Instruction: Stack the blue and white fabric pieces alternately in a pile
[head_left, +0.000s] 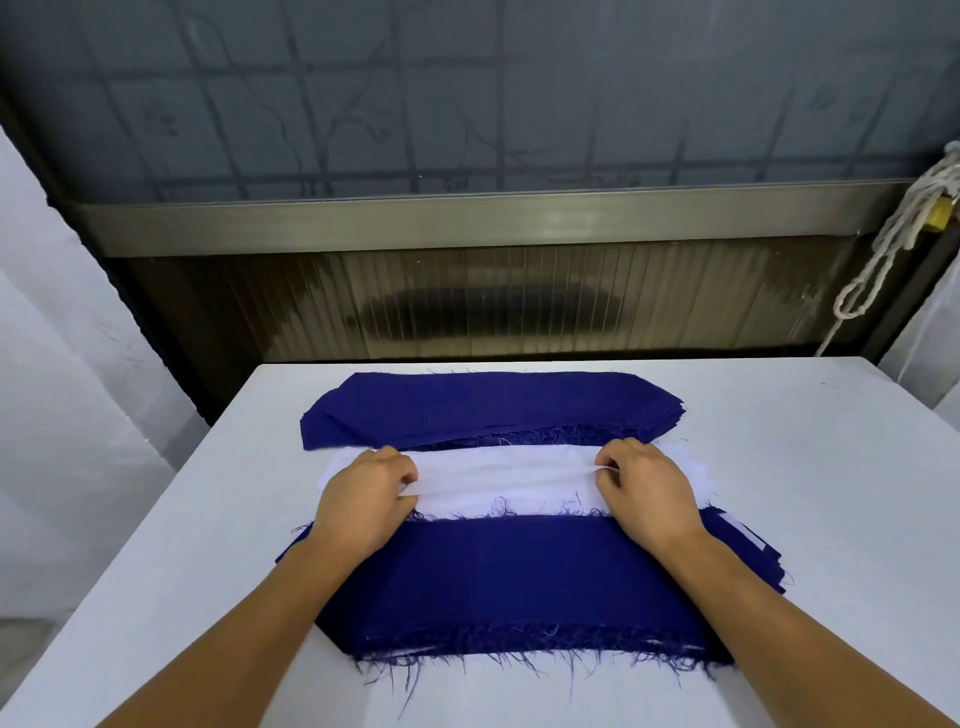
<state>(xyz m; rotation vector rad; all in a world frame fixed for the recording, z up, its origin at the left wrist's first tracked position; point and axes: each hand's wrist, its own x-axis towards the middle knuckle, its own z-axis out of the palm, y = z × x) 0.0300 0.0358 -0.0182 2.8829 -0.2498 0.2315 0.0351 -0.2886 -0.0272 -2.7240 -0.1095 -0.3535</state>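
Three lots of fabric lie in rows on the white table. Farthest is a stack of blue pieces. In the middle lies a stack of white pieces. Nearest is a pile with a blue piece on top, frayed threads along its edges and white edges showing at its right. My left hand pinches the top white piece at its left end. At the right end of that piece, my right hand pinches it with curled fingers.
A dark ribbed panel and metal rail stand behind the table's far edge. A white rope hangs at the right. White cloth covers the left side. Bare table surface lies left and right of the fabric.
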